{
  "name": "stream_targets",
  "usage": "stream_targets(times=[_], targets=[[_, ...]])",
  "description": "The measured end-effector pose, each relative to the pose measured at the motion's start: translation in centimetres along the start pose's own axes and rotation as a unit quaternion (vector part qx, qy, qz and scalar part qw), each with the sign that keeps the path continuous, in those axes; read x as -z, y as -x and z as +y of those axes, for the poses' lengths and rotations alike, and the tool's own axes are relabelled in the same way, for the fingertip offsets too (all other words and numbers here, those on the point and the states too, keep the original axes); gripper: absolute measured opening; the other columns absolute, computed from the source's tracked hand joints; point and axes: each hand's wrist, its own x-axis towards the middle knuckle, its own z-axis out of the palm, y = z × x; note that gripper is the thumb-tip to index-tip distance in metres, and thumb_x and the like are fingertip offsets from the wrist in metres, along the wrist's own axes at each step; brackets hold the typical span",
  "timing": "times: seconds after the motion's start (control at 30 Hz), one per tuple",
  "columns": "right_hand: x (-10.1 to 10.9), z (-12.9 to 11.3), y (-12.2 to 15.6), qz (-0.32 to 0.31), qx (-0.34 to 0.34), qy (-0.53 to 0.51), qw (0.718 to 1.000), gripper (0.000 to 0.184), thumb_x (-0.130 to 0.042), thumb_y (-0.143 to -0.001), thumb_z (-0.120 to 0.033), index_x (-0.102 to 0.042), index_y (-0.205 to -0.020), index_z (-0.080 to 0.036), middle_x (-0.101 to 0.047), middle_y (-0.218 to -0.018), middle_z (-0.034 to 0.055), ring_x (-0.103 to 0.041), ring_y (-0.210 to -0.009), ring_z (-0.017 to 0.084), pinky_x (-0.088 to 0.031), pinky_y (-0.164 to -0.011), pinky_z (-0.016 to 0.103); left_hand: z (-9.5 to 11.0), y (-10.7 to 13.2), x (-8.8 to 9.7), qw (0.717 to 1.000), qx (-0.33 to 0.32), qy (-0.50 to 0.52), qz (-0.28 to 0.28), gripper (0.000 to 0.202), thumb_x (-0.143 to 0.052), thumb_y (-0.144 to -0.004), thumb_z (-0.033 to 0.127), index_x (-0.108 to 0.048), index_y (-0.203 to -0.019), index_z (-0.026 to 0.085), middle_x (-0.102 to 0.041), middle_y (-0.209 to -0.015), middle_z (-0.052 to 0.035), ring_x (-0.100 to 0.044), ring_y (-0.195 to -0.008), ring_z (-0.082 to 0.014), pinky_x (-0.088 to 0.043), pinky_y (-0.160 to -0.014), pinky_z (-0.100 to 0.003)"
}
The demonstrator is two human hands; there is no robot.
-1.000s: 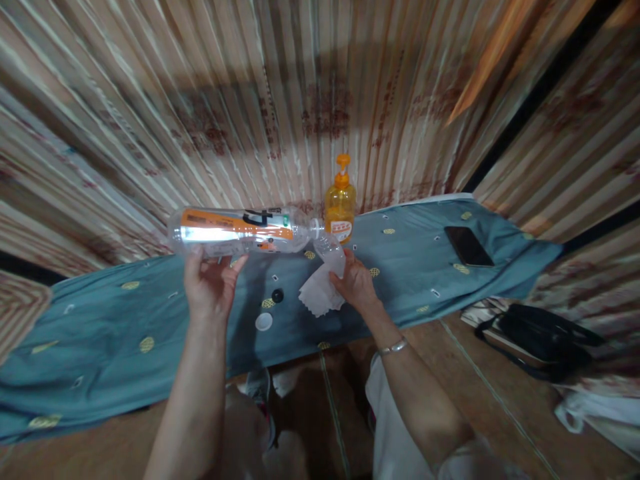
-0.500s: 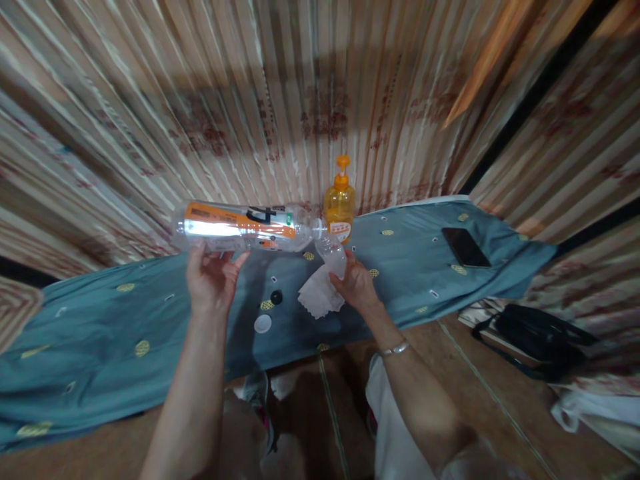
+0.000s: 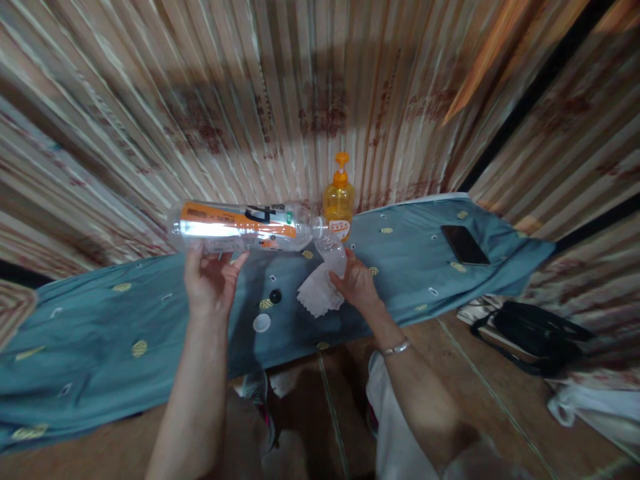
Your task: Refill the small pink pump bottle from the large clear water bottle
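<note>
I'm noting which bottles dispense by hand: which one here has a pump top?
The amber bottle standing upright near the curtain; its orange pump sets it apart from the clear bottle, held sideways by the left hand.

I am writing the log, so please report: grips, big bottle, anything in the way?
Left grip under big bottle, held on its side. Right grip on clear plastic piece, by bottle's mouth. Pump bottle behind, maybe in the way.

Teal cloth-cov'd tbl (image 3: 185,333) has orange pump btl (image 3: 339,200) at back, phone (image 3: 465,245) on R, blk disc (image 3: 275,296) nr wht cap (image 3: 261,323).
</note>
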Motion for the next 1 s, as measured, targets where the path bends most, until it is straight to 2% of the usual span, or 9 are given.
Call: stream_targets(times=[0.2, 0.37, 0.63, 0.83, 1.0], targets=[[-0.2, 0.2, 0.0, 0.0, 0.006, -0.014, 1.0, 0.066, -0.071, -0.092, -0.03, -0.049, -0.148, -0.002, -0.075, -0.124, 0.0261, -0.074, -0.112, 0.035, -0.061, -0.098, 0.045, 0.3, 0.8, -0.1, 0.999, -0.018, -0.047, -0.002, 0.044, -0.092, -0.056, 0.051, -0.067, -0.082, 0.025, -0.074, -0.091, -0.0044, -0.07, -0.097, -0.0252, -0.065, -0.077, -0.036], [-0.3, 0.4, 0.1, 0.008, 0.007, -0.027, 1.0, 0.067, -0.069, -0.091, -0.03, -0.049, -0.148, -0.002, -0.077, -0.121, 0.0243, -0.075, -0.109, 0.034, -0.061, -0.095, 0.043, 0.4, 1.3, -0.2, 0.998, -0.024, -0.059, -0.015, 0.036, -0.087, -0.063, 0.048, -0.068, -0.083, 0.025, -0.074, -0.094, -0.0041, -0.07, -0.101, -0.0262, -0.065, -0.082, -0.04], [-0.2, 0.3, 0.1, 0.006, -0.002, -0.026, 1.0, 0.067, -0.073, -0.091, -0.03, -0.05, -0.147, -0.003, -0.076, -0.12, 0.0259, -0.075, -0.109, 0.035, -0.062, -0.095, 0.046, 0.6, 1.7, -0.3, 0.997, -0.029, -0.071, -0.003, 0.04, -0.09, -0.059, 0.05, -0.069, -0.083, 0.025, -0.073, -0.095, -0.0046, -0.069, -0.106, -0.0293, -0.066, -0.084, -0.045], [-0.3, 0.3, 0.2, 0.017, 0.005, -0.023, 1.0, 0.065, -0.07, -0.091, -0.029, -0.05, -0.148, -0.003, -0.077, -0.121, 0.0241, -0.075, -0.11, 0.034, -0.061, -0.097, 0.044, 0.7, 1.8, -0.1, 0.996, -0.031, -0.088, -0.009, 0.044, -0.091, -0.057, 0.053, -0.067, -0.079, 0.025, -0.074, -0.097, -0.0055, -0.068, -0.111, -0.0298, -0.066, -0.086, -0.044], [-0.3, 0.0, 0.2, 0.012, -0.015, -0.018, 1.0, 0.066, -0.07, -0.09, -0.026, -0.048, -0.148, -0.002, -0.077, -0.121, 0.0241, -0.075, -0.11, 0.033, -0.061, -0.098, 0.044, 0.5, 1.8, -0.2, 0.996, -0.025, -0.091, -0.007, 0.049, -0.093, -0.053, 0.056, -0.066, -0.078, 0.024, -0.074, -0.098, -0.0059, -0.068, -0.109, -0.03, -0.066, -0.085, -0.044]])
